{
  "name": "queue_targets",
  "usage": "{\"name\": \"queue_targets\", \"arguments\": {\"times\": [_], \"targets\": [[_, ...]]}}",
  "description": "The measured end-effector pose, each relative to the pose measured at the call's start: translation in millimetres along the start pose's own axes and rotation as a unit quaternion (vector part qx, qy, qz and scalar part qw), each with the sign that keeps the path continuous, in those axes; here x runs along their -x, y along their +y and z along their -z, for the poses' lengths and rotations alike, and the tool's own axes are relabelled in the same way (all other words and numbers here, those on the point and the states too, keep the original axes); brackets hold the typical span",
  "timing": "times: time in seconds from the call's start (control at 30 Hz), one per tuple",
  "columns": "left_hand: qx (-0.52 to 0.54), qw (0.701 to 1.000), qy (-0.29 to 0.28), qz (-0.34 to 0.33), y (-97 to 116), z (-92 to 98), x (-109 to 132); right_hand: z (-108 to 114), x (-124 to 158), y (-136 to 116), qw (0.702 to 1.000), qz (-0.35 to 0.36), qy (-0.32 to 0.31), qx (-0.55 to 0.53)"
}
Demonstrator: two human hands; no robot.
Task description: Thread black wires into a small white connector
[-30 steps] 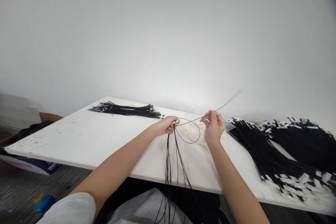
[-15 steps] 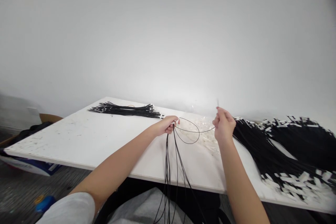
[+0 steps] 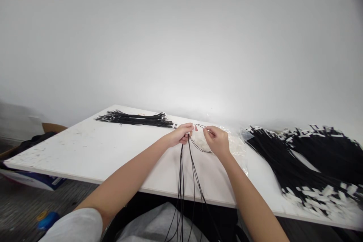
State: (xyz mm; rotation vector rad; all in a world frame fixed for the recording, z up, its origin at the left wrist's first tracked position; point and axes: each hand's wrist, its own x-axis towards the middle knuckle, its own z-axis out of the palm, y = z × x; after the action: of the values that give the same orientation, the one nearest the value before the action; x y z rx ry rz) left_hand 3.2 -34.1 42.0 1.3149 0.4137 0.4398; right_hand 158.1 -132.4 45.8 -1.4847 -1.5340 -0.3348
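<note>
The left grip (image 3: 181, 135) hides most of a small white piece (image 3: 188, 133) and clasps slender black cords (image 3: 182, 153) hanging toward six o'clock, their lower ends cut off by the view's edge. At its three o'clock, the right grip (image 3: 217, 140) pinches a curving cord (image 3: 204, 151), closer in than half a second ago.

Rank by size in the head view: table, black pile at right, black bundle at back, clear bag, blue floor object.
Table
Black pile
Black bundle and clear bag: unsure, the right hand covers part of the bag
Blue object
</note>
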Motion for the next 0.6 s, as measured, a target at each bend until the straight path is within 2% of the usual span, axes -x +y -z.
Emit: {"name": "queue_targets", "arguments": {"times": [0.2,0.6], "targets": [[-0.008,1.0,-0.005,-0.008,1.3,-2.0,1.6,-0.7,0.2,0.4,1.0,0.008,0.005,0.003],[-0.057,0.997,0.038,-0.022,3.9,-6.2,3.5,1.1,-1.3,2.3,0.999,0.049,-0.01,-0.005]]}}
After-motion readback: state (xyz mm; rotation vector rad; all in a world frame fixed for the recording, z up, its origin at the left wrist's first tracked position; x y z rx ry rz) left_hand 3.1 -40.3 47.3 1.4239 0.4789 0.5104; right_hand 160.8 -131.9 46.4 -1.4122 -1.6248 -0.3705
